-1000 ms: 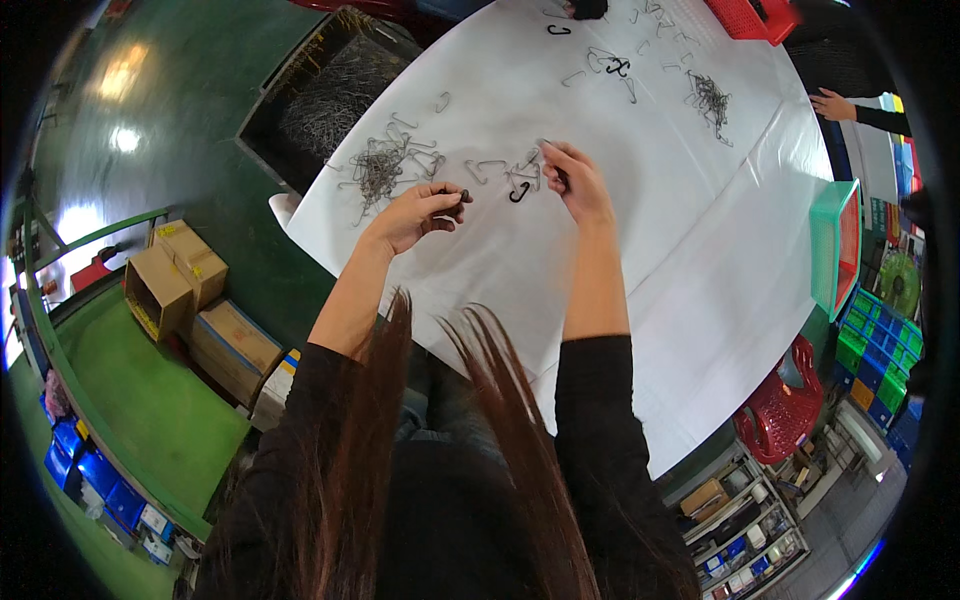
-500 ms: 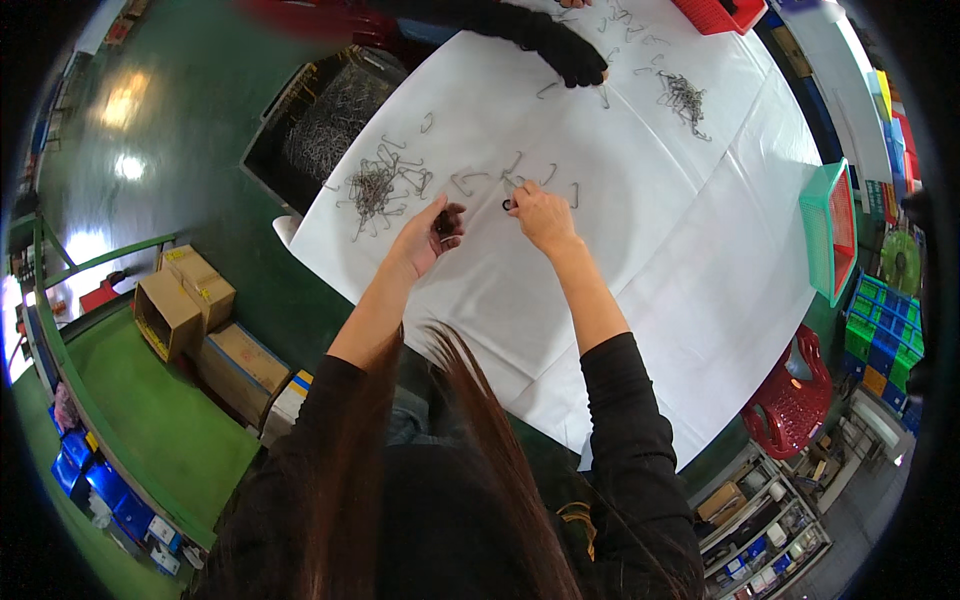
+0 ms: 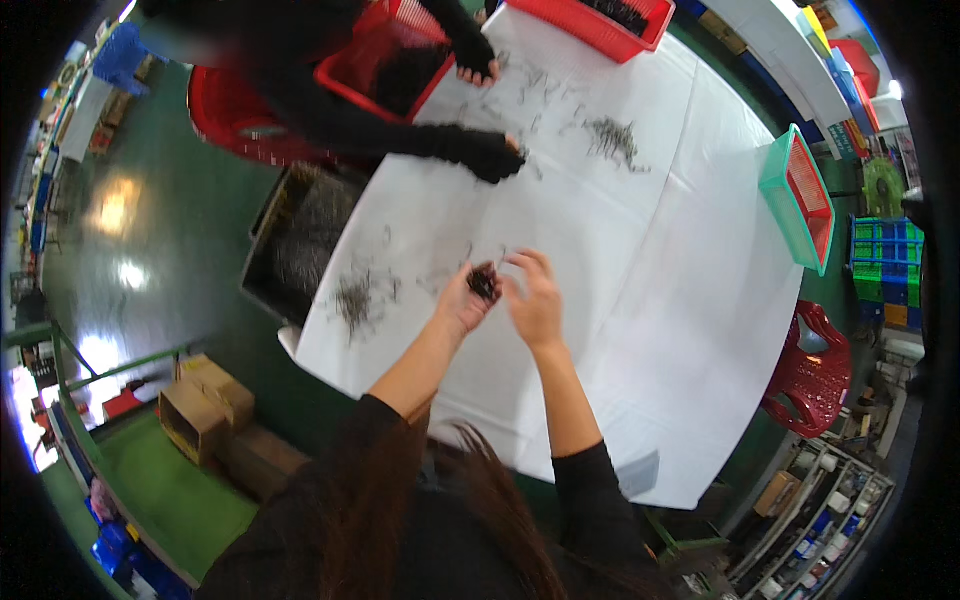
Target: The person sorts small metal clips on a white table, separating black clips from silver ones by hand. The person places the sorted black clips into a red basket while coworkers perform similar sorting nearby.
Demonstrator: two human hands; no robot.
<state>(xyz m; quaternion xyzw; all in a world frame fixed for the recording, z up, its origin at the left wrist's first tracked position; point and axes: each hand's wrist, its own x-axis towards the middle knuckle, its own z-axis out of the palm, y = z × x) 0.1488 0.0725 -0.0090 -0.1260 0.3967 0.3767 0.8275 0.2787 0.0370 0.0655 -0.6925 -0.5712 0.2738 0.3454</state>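
Observation:
My left hand (image 3: 462,305) is cupped, palm up, around a clump of small dark pieces (image 3: 483,281). Right beside it, my right hand (image 3: 536,305) has its thumb close to the clump; motion smears its fingers, so their hold is unclear. Several bent wire hooks (image 3: 468,250) lie scattered on the white-covered table (image 3: 600,330) just beyond both hands. To the left, a tangled pile of metal hooks (image 3: 352,303) rests near the table's edge.
Across the table a co-worker's black-sleeved hand (image 3: 495,158) is by another hook pile (image 3: 615,140). Red baskets (image 3: 600,35) stand at the far side, a green basket (image 3: 795,205) at the right edge. A dark bin (image 3: 300,235) and red chair (image 3: 812,370) flank the table.
My view has shifted. My right hand has come back from the hooks toward my left hand, and the black ring at its fingertips no longer shows. The co-worker's arms reach further into view.

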